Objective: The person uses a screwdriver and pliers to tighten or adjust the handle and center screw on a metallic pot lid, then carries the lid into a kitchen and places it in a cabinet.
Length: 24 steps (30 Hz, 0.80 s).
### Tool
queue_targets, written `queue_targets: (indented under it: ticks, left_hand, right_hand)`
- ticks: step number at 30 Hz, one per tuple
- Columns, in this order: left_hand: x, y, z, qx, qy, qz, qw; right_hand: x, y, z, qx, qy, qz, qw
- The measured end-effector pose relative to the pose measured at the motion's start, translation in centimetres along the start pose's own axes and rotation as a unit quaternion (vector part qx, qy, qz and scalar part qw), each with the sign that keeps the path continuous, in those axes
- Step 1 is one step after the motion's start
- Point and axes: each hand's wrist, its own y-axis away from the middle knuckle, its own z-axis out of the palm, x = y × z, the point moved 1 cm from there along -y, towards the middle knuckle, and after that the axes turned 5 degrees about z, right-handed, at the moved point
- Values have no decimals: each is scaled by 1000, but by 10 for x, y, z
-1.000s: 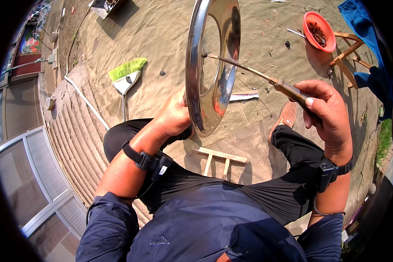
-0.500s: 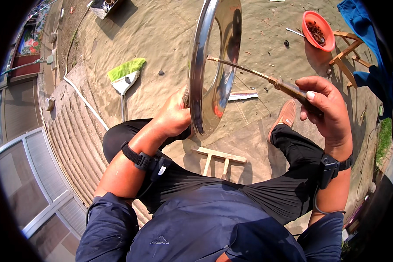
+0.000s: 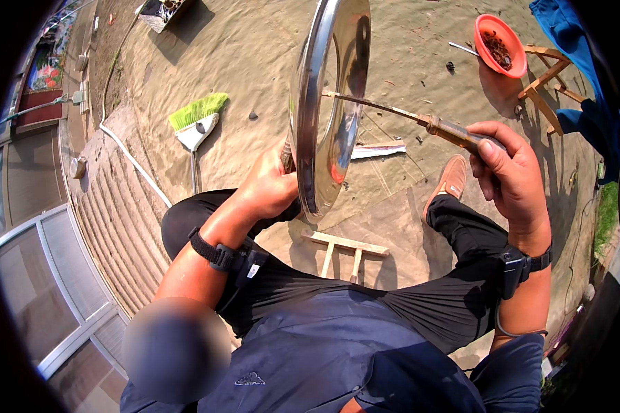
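My left hand (image 3: 272,182) is closed on a short brown grip beside a large shiny round metal piece, partly hidden behind it. This metal disc (image 3: 311,131) stands nearly edge-on, with a mirror-like rim and a pale opening in its middle. Between the fingers and thumb of my right hand (image 3: 506,165) is the brown handle of a tool with a long thin metal shaft (image 3: 386,108). Its tip reaches across the opening to the near rim; whether it touches cannot be made out.
A wooden frame (image 3: 344,242) lies between my legs. Ahead left is a green-bristled broom (image 3: 198,113). A red bowl (image 3: 481,51) with dark bits stands by a wooden-legged blue seat (image 3: 575,41). An open box (image 3: 160,15) lies far left, a white strip (image 3: 379,151) beyond the disc.
The disc has shifted slightly left and turned a little in my left hand. My right hand and the tool have moved slightly left with it.
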Motion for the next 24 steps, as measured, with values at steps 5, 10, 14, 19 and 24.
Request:
queue_targets:
  ticks: [5,10,14,19,24]
  left_hand:
    - [10,0,2,6,65,-37,997]
    - [11,-1,3,28,93,-46,994]
    - [5,-3,-1,20,92,-43,995]
    - [8,-1,-1,1,-15,24,1000]
    - [3,1,-5,19,-19,5,1000]
  right_hand:
    - [-2,6,15,50,124,-111,985]
    - [-1,5,18,80,186,-182,962]
    - [1,-3,12,47,-91,-78,992]
    - [-8,-6,20,115,-108,-27,987]
    - [-5,-10,5,85,-16,-60,994]
